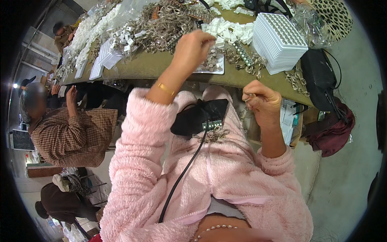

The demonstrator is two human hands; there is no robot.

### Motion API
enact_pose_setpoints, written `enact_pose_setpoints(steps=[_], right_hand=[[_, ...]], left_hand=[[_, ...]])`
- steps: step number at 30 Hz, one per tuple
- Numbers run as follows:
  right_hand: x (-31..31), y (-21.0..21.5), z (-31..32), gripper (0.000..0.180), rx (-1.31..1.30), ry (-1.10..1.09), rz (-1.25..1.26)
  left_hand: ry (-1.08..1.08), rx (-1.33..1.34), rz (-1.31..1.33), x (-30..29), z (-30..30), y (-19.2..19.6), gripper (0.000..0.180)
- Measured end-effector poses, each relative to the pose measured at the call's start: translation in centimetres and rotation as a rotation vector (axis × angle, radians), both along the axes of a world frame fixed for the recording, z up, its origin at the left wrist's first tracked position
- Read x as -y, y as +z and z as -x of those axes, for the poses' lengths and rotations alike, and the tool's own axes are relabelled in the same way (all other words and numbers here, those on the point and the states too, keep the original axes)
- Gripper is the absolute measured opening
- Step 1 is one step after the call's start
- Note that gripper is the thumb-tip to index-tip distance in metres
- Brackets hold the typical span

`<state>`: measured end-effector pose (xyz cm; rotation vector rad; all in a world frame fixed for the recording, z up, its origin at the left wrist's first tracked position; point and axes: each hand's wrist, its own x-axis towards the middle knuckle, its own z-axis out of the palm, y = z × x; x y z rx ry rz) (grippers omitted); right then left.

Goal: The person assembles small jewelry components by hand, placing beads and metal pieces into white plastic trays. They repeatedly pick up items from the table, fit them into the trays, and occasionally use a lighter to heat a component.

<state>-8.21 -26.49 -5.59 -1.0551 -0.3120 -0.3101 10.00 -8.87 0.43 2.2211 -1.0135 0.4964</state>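
My left hand (190, 52) reaches over the table, its fingers drawn together in a pinch. Under and beside it is a shallow white tray (220, 69) with small round discs (211, 61). Whatever its fingertips hold is too small to make out. Off the table's near edge, my right hand (264, 101) is curled closed around something small. Below its fingers a thin clear-brown piece (243, 113) seems to hang. On my lap rest a black pouch (189, 121), a short green-and-white strip (212, 124) and a tangle of clear-brown pieces (213, 135).
Heaps of clear-brown pieces (161, 26) and white plastic parts (229, 30) cover the table. A tall stack of white trays (278, 44) stands right, near a black bag (320, 74). Another person (76, 133) sits at left. A black cable (183, 173) crosses my front.
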Motion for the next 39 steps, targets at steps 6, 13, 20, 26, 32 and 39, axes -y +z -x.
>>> enact_pose_setpoints(steps=[6, 13, 20, 26, 32, 39], right_hand=[[-0.7, -1.1, 0.4, 0.035, -0.038, -0.055, 0.11], [-1.0, -1.0, 0.7, 0.025, -0.021, -0.161, 0.133], [-3.5, 0.3, 0.0, 0.024, 0.081, -0.22, 0.225], [-5.7, 0.4, 0.5, 0.016, 0.003, -0.297, 0.391], [-6.4, 1.0, 1.2, 0.017, 0.088, -0.323, 0.558], [-6.8, 0.8, 1.4, 0.021, 0.085, -0.24, 0.556]], left_hand=[[0.148, 0.23, -0.676, 3.0, -4.5, -1.1, 0.008], [0.112, 0.083, -0.188, 1.8, -3.2, 0.7, 0.016], [-0.224, -0.701, 0.228, -1.9, 9.2, -2.4, 0.018], [-0.23, -1.201, 0.619, -4.3, 15.4, -3.6, 0.009], [-0.06, -1.221, 0.728, -5.7, 16.3, -4.0, 0.012], [-0.255, -1.338, 0.83, -6.8, 16.5, -4.0, 0.012]])
